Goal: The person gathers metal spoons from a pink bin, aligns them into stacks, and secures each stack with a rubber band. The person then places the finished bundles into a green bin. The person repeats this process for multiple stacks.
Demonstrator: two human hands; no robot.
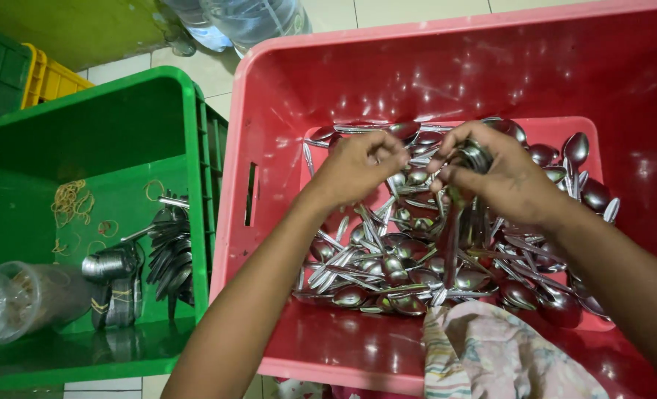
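Both of your arms are bare and reach forward, away from your body. Your left arm comes up from the bottom and slants toward the right. Your right arm comes in from the lower right and slants toward the left. The two arms point at each other, so your hands end up close together.

Your left hand [358, 166] shows its back, knuckles up. Its fingers curl down and pinch in toward your right hand.

Your right hand [502, 174] sits just to the right of it, at about the same height. Its fingers are bent and closed tight in a grip. The fingertips of both hands nearly meet in the middle.
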